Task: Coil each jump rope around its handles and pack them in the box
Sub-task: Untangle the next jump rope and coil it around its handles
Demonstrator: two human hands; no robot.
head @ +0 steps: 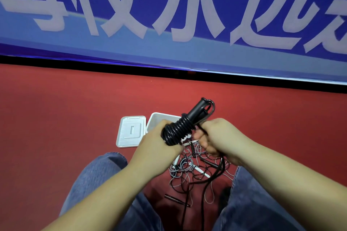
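Observation:
My left hand (159,142) grips the lower end of a black jump rope's paired handles (195,112), which tilt up and to the right. Several turns of black rope (177,129) are coiled round them. My right hand (217,137) holds the loose black rope, which hangs down from it between my knees. Below my hands a tangled pile of black, white and grey jump ropes (193,170) lies on the red floor. The white box (159,120) stands open behind my hands, mostly hidden, with its lid (130,131) lying flat to its left.
I sit on a red floor (56,118) with my legs in blue jeans (97,180) on either side of the rope pile. A loose black handle (174,199) lies between my knees. A blue banner (169,15) with white characters fills the background.

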